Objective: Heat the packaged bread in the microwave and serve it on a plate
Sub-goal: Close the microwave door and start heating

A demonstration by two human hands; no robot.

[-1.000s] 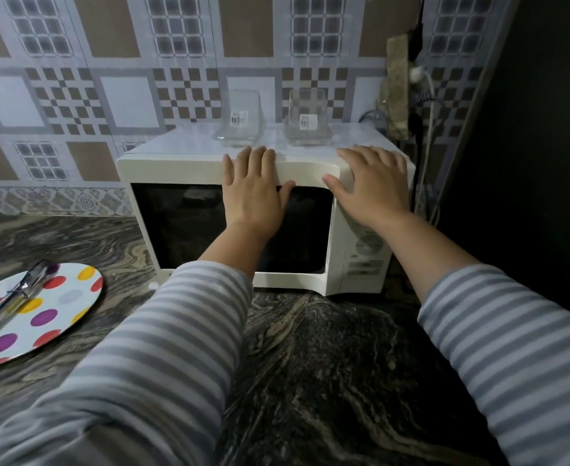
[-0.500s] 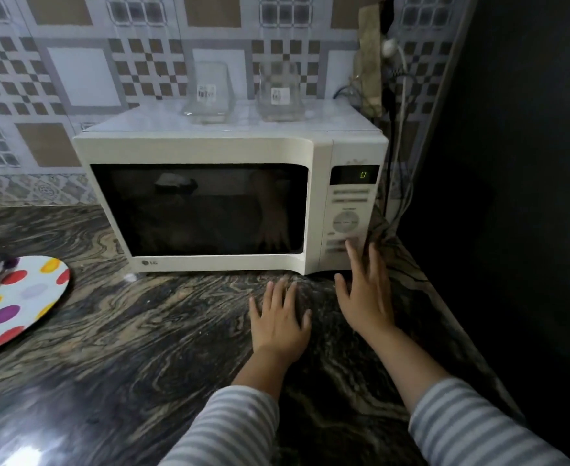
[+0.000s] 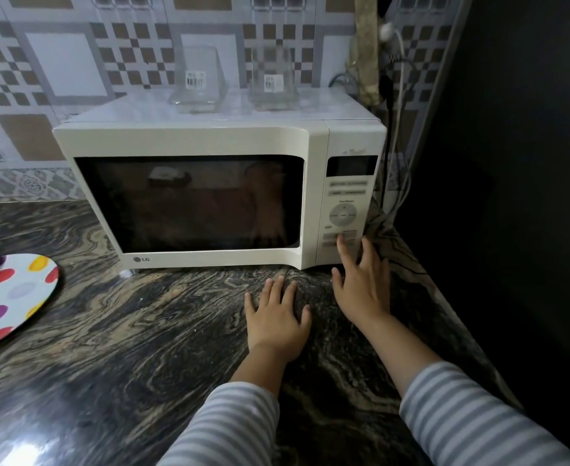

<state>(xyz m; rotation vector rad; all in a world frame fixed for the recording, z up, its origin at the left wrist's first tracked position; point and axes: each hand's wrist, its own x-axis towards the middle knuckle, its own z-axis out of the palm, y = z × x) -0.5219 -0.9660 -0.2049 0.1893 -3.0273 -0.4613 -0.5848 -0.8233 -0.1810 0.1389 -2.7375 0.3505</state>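
Both hands flat-fingered, holding nothing: left hand (image 3: 277,317) on table (image 3: 109,331), right hand (image 3: 361,284) at microwave (image 3: 189,139) buttons (bread unseen; probably soft, light).

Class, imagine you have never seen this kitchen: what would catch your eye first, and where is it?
The white LG microwave dominates the centre, door shut, with two clear glass containers on top. The right hand reaches to its lower control buttons, while the left hand lies flat on the dark marbled counter. A polka-dot plate sits far left.

- 1 microwave (image 3: 209,196), on counter (image 3: 109,348)
- 2 clear glass containers (image 3: 199,80) (image 3: 273,79), atop microwave
- 1 dotted plate (image 3: 11,297), left of microwave
- 2 hands (image 3: 277,321) (image 3: 361,284), in front of microwave
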